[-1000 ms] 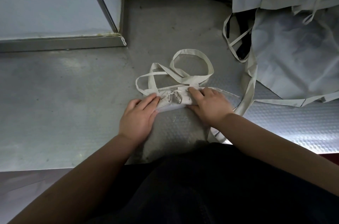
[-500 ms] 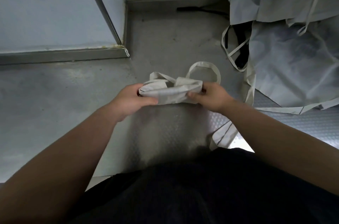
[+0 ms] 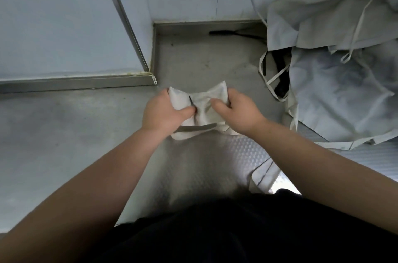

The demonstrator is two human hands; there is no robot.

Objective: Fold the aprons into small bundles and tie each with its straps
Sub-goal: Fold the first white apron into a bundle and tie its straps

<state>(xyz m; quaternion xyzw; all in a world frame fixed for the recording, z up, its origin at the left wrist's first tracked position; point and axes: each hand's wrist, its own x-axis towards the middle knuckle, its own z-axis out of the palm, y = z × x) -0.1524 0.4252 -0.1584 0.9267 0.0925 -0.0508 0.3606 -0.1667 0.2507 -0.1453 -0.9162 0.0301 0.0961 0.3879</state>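
Observation:
A small folded bundle of off-white apron is held up above the steel counter, at the middle of the view. My left hand grips its left end, thumb pressed onto the front. My right hand grips its right end, fingers curled over the cloth. A strap runs across the underside of the bundle between my wrists. The rest of the straps are hidden behind my hands.
A heap of unfolded pale aprons with loose straps fills the counter's right side, over something black. A wall panel with a metal ledge borders the left. A dark tool lies at the back wall.
The bundle lay on the counter under my flat hands with its straps looped behind. Both hands have taken hold of it and lifted it, and the loose loops are gone from sight.

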